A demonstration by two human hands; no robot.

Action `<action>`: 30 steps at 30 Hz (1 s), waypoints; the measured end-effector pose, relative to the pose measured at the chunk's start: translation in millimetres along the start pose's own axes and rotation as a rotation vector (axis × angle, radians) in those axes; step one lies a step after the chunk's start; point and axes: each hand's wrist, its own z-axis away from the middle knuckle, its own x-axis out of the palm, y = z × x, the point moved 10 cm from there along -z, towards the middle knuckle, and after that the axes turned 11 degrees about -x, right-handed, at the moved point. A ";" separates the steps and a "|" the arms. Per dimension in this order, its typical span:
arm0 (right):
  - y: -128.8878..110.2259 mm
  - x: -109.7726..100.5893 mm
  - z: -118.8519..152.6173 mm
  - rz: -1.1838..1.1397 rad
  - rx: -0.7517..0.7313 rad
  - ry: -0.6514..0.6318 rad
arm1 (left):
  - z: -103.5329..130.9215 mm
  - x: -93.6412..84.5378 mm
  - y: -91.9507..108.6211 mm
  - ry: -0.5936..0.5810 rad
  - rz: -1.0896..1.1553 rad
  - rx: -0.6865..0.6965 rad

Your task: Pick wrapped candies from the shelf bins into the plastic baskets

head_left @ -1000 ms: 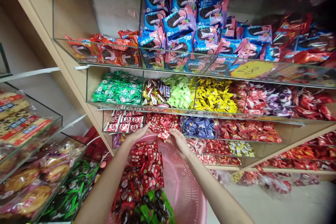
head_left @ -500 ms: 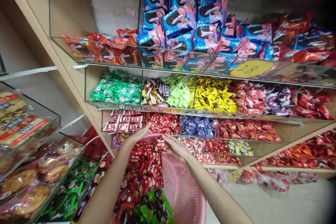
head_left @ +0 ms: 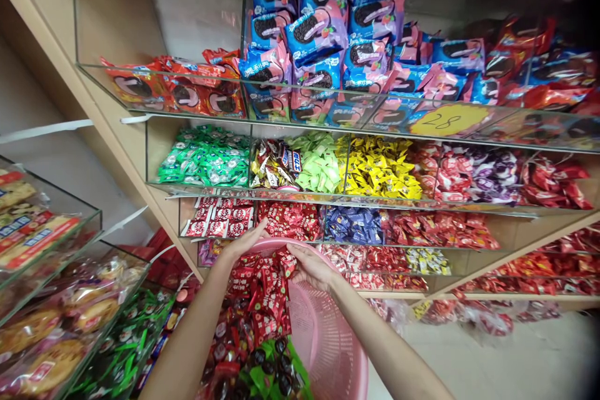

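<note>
A pink plastic basket [head_left: 335, 331] hangs low in front of me, with red candy packets [head_left: 269, 297] and dark, green-wrapped sweets [head_left: 276, 372] piled in its left part. My left hand [head_left: 246, 242] is at the far left rim, closed on the basket's edge, its fingertips towards the shelf. Over the far inside of the basket is my right hand [head_left: 312, 265], fingers bent and closed on a red candy packet [head_left: 285, 262]. Just beyond the rim, a shelf compartment holds similar red packets [head_left: 295, 219].
Tiered shelves with clear dividers hold green sweets [head_left: 206, 156], yellow sweets [head_left: 382, 169] and blue sweets [head_left: 354, 225]. Blue cookie packs [head_left: 316, 31] fill the upper tier, above a yellow price tag [head_left: 450, 120]. Bagged pastries [head_left: 51, 350] stand at left. Pale floor [head_left: 450, 356] shows at right.
The red packet at my right hand sits slightly lower and hangs more upright. My right fingers have shifted a little; my left hand stays at the rim. The view has moved slightly.
</note>
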 end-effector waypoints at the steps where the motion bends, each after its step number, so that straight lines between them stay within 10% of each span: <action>1: -1.7 0.8 0.0 0.004 -0.012 -0.003 | -0.4 0.0 0.2 -0.002 -0.004 0.001; 11: -7.5 14.6 2.1 0.047 -0.062 -0.136 | 5.8 -7.1 5.4 0.085 -0.023 -0.024; 30: -20.8 -2.4 -4.4 0.405 -0.270 0.008 | 3.2 -4.3 4.5 0.053 -0.018 -0.010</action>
